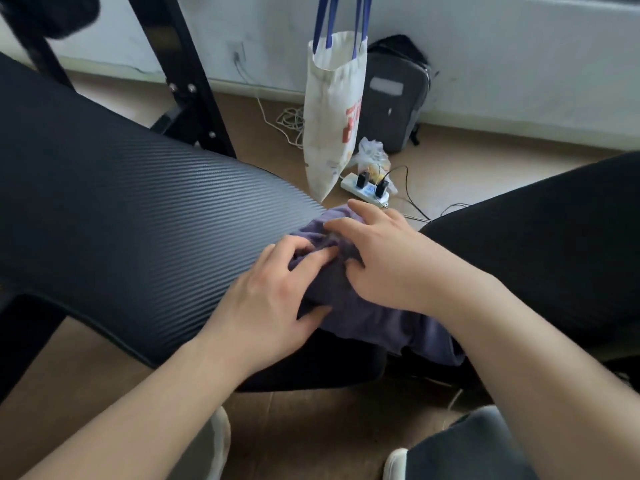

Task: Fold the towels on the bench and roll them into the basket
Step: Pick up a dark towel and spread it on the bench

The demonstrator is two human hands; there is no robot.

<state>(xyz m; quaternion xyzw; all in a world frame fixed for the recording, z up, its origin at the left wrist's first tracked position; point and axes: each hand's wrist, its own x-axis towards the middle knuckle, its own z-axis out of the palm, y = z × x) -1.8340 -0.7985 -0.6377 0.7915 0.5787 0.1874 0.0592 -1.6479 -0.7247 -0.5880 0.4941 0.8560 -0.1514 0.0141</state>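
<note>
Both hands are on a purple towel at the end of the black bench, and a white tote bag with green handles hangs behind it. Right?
Not quite: the head view shows the tote bag has blue handles, not green. The rest holds: the left hand and right hand are on the purple towel at the end of the black bench.

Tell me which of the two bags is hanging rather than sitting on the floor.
The white tote bag, hung by its blue straps. The dark grey backpack behind it sits on the floor.
</note>
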